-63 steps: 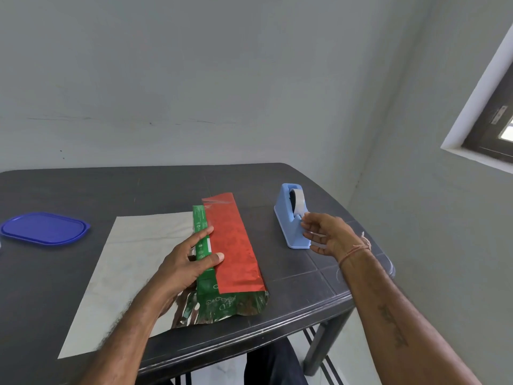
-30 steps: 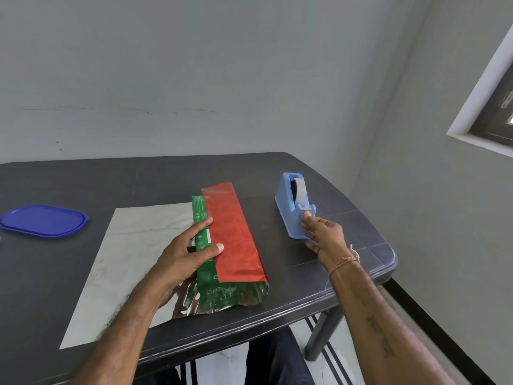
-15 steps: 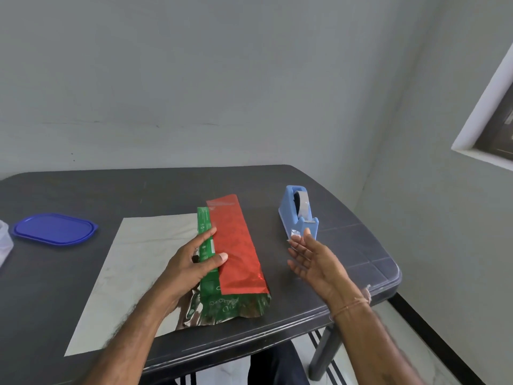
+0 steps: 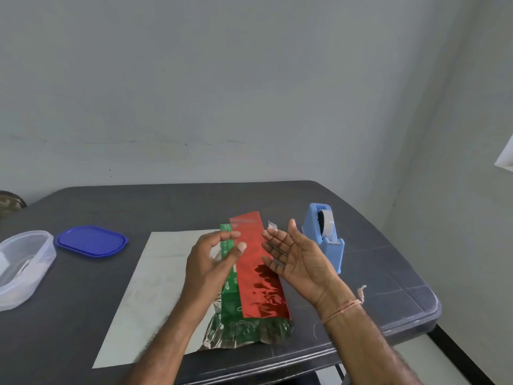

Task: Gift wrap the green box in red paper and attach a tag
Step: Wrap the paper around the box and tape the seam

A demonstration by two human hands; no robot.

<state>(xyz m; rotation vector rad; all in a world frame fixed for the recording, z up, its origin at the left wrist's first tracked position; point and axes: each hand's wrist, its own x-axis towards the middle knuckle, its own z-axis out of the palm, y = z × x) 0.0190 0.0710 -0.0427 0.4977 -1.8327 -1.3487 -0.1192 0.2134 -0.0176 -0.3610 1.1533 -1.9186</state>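
So your green box (image 4: 229,298) lies on the dark surface (image 4: 374,273) right in front of you. Its long axis runs away from you, and the red paper (image 4: 259,276) is folded over its right side. Your left hand (image 4: 206,263) is over the bare green strip, fingers loose, gripping nothing I can see. Your right hand (image 4: 298,262) is spread palm-up above the paper, with a bit of clear tape (image 4: 272,225) stuck to a fingertip. I'd guess the tape goes down and left onto that seam, and the right hand's well placed for it.
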